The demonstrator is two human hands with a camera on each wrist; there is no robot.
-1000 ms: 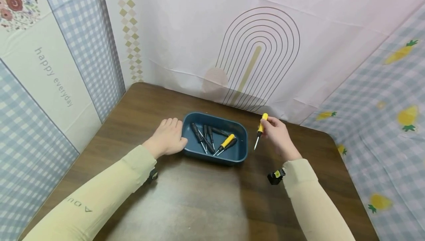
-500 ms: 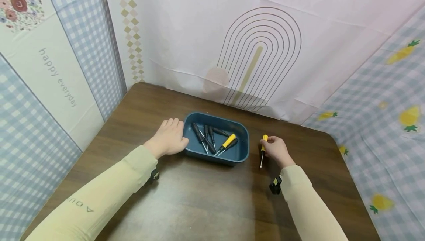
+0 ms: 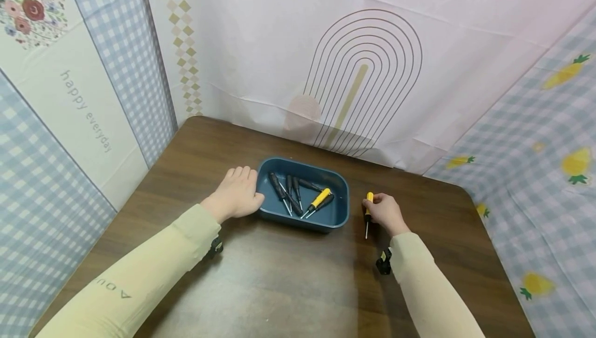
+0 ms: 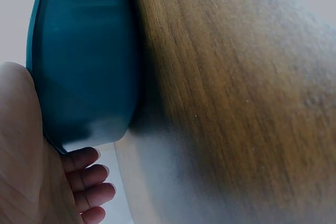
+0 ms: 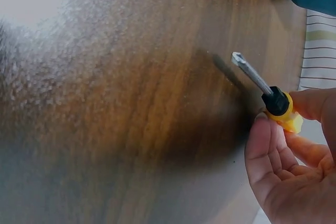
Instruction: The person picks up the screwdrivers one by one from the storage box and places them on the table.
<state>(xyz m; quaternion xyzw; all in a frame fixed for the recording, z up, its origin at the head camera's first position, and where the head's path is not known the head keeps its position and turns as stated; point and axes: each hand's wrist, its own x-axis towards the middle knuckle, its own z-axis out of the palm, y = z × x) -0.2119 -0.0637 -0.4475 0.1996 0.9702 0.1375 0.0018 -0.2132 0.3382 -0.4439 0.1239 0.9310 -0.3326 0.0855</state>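
One yellow screwdriver (image 5: 274, 100), probably best kept level, was pinched by the right hand (image 3: 387, 214) right of the bin (image 3: 298, 222); the loose-fingered left hand (image 3: 236, 192) touched the bin.

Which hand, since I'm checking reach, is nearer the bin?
Left: the left hand touches the bin at its left end; the right hand is apart, beyond its right end, holding a yellow screwdriver.

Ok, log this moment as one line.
left hand: rests against bin | right hand: pinches yellow-handled screwdriver beside bin | in bin: black-handled tools, second yellow-handled tool
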